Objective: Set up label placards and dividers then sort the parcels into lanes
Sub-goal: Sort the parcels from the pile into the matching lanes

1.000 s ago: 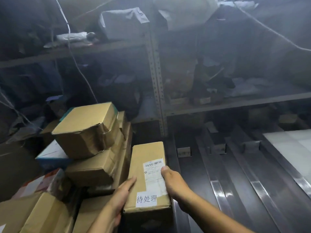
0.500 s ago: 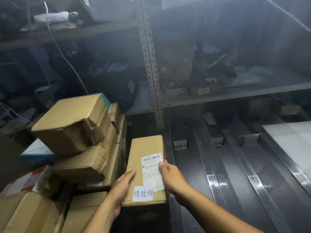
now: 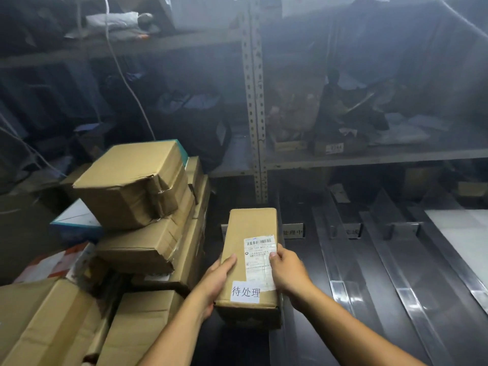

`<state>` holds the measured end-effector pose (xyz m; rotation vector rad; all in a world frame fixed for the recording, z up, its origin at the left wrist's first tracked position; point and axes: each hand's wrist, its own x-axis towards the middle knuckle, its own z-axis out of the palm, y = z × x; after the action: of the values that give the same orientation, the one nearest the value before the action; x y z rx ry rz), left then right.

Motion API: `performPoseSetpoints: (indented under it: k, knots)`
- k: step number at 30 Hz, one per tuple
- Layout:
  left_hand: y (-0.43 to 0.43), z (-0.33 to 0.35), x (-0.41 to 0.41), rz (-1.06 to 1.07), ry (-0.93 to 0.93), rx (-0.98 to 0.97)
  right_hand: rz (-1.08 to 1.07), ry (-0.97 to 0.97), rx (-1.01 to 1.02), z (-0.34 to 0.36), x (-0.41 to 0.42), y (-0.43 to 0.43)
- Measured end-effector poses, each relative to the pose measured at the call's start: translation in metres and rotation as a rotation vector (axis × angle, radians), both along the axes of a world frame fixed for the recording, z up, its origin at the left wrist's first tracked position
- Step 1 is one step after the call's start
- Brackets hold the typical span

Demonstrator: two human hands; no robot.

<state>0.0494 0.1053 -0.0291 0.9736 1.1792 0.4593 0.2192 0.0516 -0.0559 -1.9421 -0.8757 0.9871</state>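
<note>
A long brown cardboard parcel [image 3: 245, 233] with a shipping label and a white sticker reading 待处理 lies lengthwise in the leftmost lane of the dark table. My left hand [image 3: 217, 280] grips its left side, thumb on top. My right hand [image 3: 289, 270] holds its right edge with the thumb on the shipping label. Shiny metal dividers [image 3: 334, 249] run along the table and split it into lanes. Small label placards [image 3: 293, 230] stand at the far ends of the lanes; another placard [image 3: 348, 231] is to the right.
A stack of brown cardboard boxes [image 3: 132, 186] rises at the left, with more boxes [image 3: 47, 320] in front of it. A metal shelf post [image 3: 254, 101] and cluttered shelves stand behind. A white sheet [image 3: 464, 233] lies at the far right.
Both hands have pushed the parcel a little farther away along the left lane. The view has shifted slightly.
</note>
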Motion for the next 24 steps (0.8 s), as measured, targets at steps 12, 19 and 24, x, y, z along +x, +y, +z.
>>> performPoseSetpoints:
  k: [12,19,24]
  knots:
    - [0.004,-0.036,0.008,0.044,0.116,0.105,0.009,-0.078,-0.01,0.021,-0.011,-0.008]
    - [0.007,-0.034,0.014,-0.001,0.139,0.156,-0.018,-0.044,0.017,0.024,-0.01,-0.012]
    - [-0.001,-0.032,0.005,-0.081,0.166,0.145,-0.017,-0.048,0.014,0.028,-0.013,-0.012]
